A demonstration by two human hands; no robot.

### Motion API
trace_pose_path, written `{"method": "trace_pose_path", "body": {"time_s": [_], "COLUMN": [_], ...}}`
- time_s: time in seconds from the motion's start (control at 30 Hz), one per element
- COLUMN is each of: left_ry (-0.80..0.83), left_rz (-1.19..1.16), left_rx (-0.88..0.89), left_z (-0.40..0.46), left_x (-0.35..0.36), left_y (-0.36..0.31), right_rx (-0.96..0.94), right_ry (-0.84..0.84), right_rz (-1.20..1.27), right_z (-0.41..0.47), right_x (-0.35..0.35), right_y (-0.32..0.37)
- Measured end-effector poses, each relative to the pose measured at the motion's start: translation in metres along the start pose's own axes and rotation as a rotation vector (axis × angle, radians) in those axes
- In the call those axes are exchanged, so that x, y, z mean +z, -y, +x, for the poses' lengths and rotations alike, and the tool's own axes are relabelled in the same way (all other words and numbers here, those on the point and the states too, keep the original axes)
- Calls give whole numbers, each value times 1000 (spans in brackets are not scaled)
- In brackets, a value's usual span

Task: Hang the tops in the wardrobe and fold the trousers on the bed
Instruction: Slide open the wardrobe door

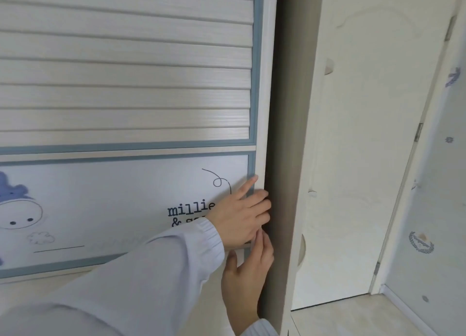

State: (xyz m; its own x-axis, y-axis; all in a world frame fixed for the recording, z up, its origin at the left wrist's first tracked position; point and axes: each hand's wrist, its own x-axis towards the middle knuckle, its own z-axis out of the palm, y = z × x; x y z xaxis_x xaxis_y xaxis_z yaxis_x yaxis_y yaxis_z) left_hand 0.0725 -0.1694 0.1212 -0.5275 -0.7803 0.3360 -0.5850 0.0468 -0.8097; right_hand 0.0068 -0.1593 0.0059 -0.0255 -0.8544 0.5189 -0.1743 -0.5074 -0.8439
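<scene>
Both hands (239, 217) (248, 267) grip wardrobe door (126, 83) edge beside "millie" lettering (191, 208).

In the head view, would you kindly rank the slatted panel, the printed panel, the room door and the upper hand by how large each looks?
1. slatted panel
2. room door and printed panel: they look alike, so unranked; the printed panel is cut off at the frame's left edge.
3. left hand, smallest.

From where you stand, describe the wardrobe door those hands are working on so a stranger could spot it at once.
Left of the plain cream room door stands the wardrobe's sliding door. Both hands, left hand above right hand, curl their fingers round its right edge. Blue trim, slats above and a cartoon panel lettered "millie" mark it out.
</scene>
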Motion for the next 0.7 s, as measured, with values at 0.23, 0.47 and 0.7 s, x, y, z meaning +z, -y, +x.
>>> {"method": "trace_pose_path", "body": {"time_s": [0.23,0.47,0.7], "left_ry": [65,192,500], "left_rz": [97,72,100], "left_rx": [1,-73,-213], "left_z": [-51,-117,-175], "left_x": [-2,-11,-23], "left_y": [24,40,49], "right_rx": [-94,10,-118], "right_ry": [188,618,749], "right_rz": [-5,113,47], "right_z": [-4,-23,-65], "right_x": [24,69,115], "right_y": [0,23,48]}}
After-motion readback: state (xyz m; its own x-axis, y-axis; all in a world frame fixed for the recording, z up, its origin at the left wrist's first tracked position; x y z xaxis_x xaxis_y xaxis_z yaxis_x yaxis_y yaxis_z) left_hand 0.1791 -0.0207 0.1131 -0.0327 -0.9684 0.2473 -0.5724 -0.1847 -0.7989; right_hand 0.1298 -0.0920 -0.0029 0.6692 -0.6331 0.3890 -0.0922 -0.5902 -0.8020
